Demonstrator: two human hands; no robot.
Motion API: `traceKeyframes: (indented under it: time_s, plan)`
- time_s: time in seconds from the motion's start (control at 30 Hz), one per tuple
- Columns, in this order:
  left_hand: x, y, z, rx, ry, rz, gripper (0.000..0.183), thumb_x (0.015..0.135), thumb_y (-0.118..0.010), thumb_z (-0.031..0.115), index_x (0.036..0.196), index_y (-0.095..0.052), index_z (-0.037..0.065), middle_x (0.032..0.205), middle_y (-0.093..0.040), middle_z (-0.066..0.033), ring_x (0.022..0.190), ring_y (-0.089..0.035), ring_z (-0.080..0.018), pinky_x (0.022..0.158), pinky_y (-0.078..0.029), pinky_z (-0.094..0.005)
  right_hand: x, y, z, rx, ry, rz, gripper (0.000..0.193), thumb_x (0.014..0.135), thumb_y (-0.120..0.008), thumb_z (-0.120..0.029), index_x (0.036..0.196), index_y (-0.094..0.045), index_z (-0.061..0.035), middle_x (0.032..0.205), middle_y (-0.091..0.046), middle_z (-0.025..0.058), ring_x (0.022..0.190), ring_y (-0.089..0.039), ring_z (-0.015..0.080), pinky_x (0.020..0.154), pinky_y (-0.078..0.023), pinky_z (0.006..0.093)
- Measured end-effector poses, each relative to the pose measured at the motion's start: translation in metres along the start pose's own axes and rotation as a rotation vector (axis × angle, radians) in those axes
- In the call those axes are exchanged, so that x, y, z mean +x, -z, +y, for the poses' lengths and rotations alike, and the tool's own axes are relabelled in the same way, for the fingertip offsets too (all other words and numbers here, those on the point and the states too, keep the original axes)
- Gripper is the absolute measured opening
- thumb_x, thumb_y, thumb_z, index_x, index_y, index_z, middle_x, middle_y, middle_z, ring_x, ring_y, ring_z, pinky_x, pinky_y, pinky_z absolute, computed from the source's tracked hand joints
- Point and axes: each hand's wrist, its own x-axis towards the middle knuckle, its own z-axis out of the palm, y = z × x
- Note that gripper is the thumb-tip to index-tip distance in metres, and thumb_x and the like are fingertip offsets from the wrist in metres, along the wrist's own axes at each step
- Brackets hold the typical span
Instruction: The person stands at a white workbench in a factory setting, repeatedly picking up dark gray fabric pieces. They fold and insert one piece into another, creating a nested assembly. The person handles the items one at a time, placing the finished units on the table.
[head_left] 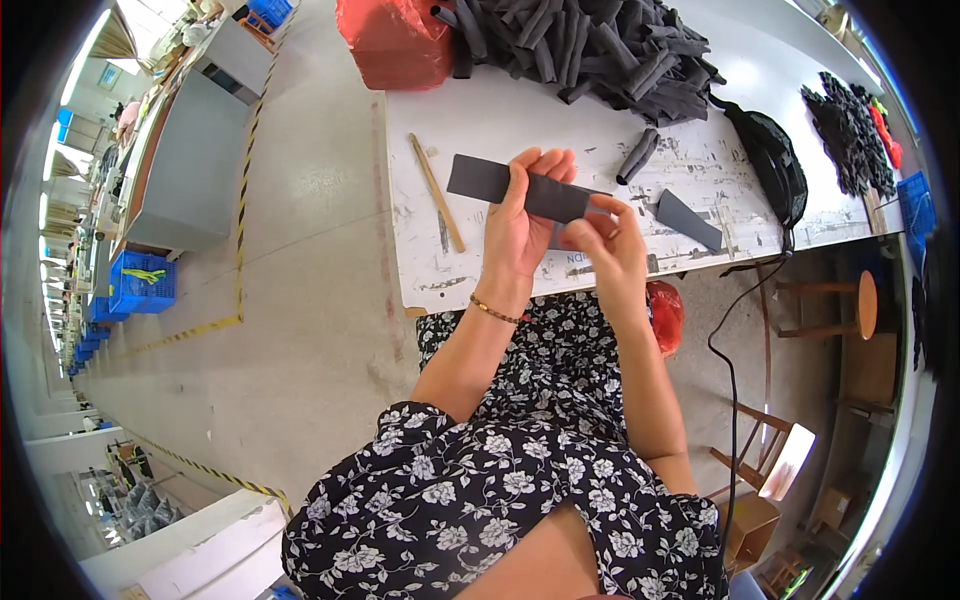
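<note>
Both hands grasp one dark grey strip (520,190) held above the white surface (480,110): the left hand (520,225) wraps its middle from behind with fingers curled over the top edge, and the right hand (608,240) pinches its right end, hiding that end from view. Far left, a blue crate (140,285) on the floor holds something green, too small to make out. A thin wooden stick (437,192) lies on the surface left of the hands. A red bag (395,40) sits at the surface's far edge, cut off by the frame. Beside it rises a heap of dark rolled pieces (600,45). One loose roll (638,155) and a flat grey piece (690,220) lie right of the hands, then a black pouch (775,165).
</note>
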Motion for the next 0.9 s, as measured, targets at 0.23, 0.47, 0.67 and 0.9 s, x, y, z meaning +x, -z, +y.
traceKeyframes:
  time_s: [0.23, 0.47, 0.67, 0.9]
  plan:
    - [0.015, 0.016, 0.017, -0.015, -0.130, 0.006, 0.033, 0.103, -0.045, 0.025, 0.121, -0.050, -0.001, 0.119, -0.063, -0.0172, 0.123, -0.055, -0.0308, 0.110, -0.043, -0.0439, 0.018, 0.038, 0.015, -0.261, -0.011, 0.110, 0.030, 0.088, -0.060, 0.004, 0.114, -0.045, 0.0038, 0.088, -0.067, 0.0144, 0.077, -0.066, 0.0159, 0.071, -0.054, 0.0267]
    - [0.013, 0.009, 0.008, 0.006, -0.076, 0.038, 0.033, 0.103, -0.045, 0.026, 0.123, -0.050, 0.000, 0.121, -0.062, -0.0152, 0.125, -0.053, -0.0298, 0.111, -0.042, -0.0432, 0.013, 0.008, 0.005, -0.160, -0.029, -0.051, 0.048, 0.089, -0.065, -0.003, 0.129, -0.040, 0.0048, 0.098, -0.067, 0.0158, 0.084, -0.066, 0.0171, 0.076, -0.055, 0.0290]
    - [0.005, 0.008, 0.007, 0.046, -0.031, -0.020, 0.036, 0.101, -0.050, 0.029, 0.124, -0.051, 0.001, 0.122, -0.062, -0.0145, 0.124, -0.053, -0.0307, 0.110, -0.042, -0.0437, 0.018, -0.006, 0.000, -0.038, -0.039, -0.039, 0.032, 0.089, -0.070, -0.010, 0.113, -0.057, 0.0055, 0.095, -0.067, 0.0109, 0.087, -0.064, 0.0140, 0.078, -0.053, 0.0273]
    - [0.003, 0.040, 0.029, -0.092, -0.072, -0.121, 0.034, 0.092, -0.066, 0.027, 0.117, -0.059, 0.004, 0.108, -0.067, -0.0123, 0.115, -0.060, -0.0301, 0.101, -0.051, -0.0440, 0.010, -0.009, -0.008, -0.500, 0.575, 0.086, 0.018, 0.078, -0.073, 0.004, 0.095, -0.071, -0.0027, 0.087, -0.066, 0.0063, 0.080, -0.060, 0.0191, 0.072, -0.048, 0.0287]
